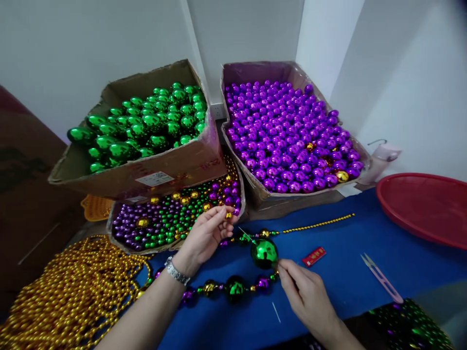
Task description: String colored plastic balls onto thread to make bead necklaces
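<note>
My left hand (206,236) pinches a small gold bead (228,215) between its fingertips, just in front of a tray of mixed beads (175,218). My right hand (306,294) grips the end of a bead strand (233,287) right beside a large green ball (264,253). A thin needle (247,236) points up and left from that ball toward the left hand. The strand carries green, gold and purple beads and curves back across the blue tabletop (346,277). A thin gold bead chain (317,223) runs off to the right.
A cardboard box of green balls (146,121) and one of purple balls (288,136) stand behind. A pile of gold bead chains (69,296) lies at the left. A red basin (426,204), thread snips (381,278), a small red packet (314,256) and more beads (412,325) sit at the right.
</note>
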`<state>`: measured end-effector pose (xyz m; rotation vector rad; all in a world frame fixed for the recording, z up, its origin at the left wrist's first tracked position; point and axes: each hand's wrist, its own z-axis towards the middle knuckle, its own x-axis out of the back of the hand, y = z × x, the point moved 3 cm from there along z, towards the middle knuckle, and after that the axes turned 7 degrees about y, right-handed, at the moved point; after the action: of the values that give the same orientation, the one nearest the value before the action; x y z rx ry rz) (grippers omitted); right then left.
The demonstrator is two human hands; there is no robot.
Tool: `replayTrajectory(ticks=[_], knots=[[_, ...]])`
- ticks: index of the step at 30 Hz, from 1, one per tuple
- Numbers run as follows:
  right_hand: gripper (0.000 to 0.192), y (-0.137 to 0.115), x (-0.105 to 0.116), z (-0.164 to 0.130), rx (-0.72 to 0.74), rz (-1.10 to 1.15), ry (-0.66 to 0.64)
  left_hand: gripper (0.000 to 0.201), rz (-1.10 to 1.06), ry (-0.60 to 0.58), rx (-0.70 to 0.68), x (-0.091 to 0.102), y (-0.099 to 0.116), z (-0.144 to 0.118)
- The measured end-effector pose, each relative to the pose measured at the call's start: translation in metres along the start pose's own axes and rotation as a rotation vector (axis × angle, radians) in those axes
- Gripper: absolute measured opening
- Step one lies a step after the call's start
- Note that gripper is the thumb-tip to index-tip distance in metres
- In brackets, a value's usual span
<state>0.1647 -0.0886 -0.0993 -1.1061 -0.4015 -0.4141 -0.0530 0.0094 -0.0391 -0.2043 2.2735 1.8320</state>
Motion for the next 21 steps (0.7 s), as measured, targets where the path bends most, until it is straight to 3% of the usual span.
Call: replayTrajectory(ticks=[5,11,15,21], knots=[[0.019,-0.004,0.000,0.002,0.035,-0.001,0.012,0.018,-0.164,0.012,0.105,-0.011,-0.013,-0.015],[0.021,-0.004,0.004,0.001,0.047,-0.043,0.042,0.023,-0.120,0.011,0.094,-0.014,-0.015,-0.017],[0.023,-0.001,0.006,-0.001,0.085,-0.116,0.054,0.025,-0.035,0.009,0.038,-0.016,-0.014,-0.019],[0.024,0.002,0.013,-0.002,0.163,-0.220,0.102,0.026,0.203,0.049,-0.168,-0.029,-0.008,-0.026]])
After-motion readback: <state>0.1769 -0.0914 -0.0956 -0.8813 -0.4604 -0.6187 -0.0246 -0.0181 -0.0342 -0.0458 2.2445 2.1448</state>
